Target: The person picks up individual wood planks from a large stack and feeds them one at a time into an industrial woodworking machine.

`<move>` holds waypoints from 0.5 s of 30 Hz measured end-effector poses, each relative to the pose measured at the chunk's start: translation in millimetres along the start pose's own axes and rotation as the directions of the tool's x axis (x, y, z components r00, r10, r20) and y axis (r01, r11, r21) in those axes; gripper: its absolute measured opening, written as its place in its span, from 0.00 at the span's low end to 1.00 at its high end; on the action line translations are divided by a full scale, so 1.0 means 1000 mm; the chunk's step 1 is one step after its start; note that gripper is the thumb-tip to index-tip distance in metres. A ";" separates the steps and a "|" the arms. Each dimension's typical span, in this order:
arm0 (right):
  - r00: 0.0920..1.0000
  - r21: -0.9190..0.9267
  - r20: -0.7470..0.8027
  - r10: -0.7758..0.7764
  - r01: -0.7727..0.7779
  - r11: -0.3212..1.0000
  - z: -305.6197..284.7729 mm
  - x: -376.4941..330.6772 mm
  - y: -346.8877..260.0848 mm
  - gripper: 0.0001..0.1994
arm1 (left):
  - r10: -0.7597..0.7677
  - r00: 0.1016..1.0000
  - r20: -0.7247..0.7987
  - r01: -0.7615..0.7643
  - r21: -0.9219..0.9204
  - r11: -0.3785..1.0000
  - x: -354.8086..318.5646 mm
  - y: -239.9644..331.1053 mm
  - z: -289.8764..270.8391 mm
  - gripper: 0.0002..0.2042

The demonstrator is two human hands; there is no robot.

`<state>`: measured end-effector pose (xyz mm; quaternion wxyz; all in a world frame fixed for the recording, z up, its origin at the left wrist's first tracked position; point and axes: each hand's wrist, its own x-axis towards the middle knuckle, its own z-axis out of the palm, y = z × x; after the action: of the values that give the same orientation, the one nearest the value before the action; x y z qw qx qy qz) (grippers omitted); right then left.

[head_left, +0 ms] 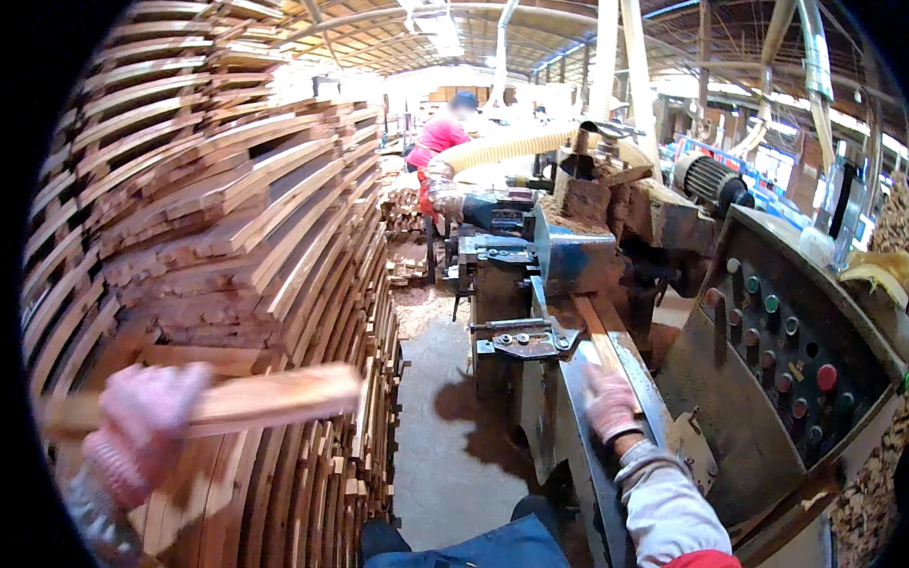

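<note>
Workshop floor beside a woodworking machine (pixel 576 258). Left hand (pixel 134 428), in a pink knit glove, grips a pale wood strip (pixel 240 399) before the stacked strips (pixel 246 237); right hand (pixel 611 402) lies flat on a strip (pixel 605 341) on the dusty feed bed. Best kept straight along the guide.

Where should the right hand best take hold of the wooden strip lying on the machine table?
Probably at the near end of the wooden strip, from above: it lies flat and points away along the machine table, and the right hand is already there. The left hand holds another wooden piece.
</note>
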<state>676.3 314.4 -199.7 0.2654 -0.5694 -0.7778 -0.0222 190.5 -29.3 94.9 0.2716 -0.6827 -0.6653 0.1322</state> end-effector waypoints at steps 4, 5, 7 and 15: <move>0.807 0.316 -0.222 -0.547 0.590 0.743 -0.070 -0.032 -0.133 0.39 | 0.496 0.804 -0.328 -0.486 0.119 0.866 0.088 0.074 0.038 0.15; 0.806 0.369 -0.228 -0.546 0.591 0.717 -0.088 -0.046 -0.149 0.42 | 0.562 0.738 -0.373 -0.545 0.162 0.823 0.119 0.102 0.045 0.16; 0.843 0.434 -0.042 -0.536 0.499 0.750 -0.109 -0.073 -0.167 0.50 | 0.623 0.666 -0.411 -0.598 0.206 0.775 0.154 0.156 0.047 0.16; 0.986 -0.062 0.026 0.166 -0.164 0.985 -0.138 -0.235 -0.084 0.43 | 0.420 0.581 -0.697 -0.490 0.113 0.864 0.181 0.138 0.014 0.32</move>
<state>703.5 33.5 -161.6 0.2370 -0.6397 -0.7310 -0.0146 312.5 155.5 41.0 0.4280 -0.8394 -0.3189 -0.1023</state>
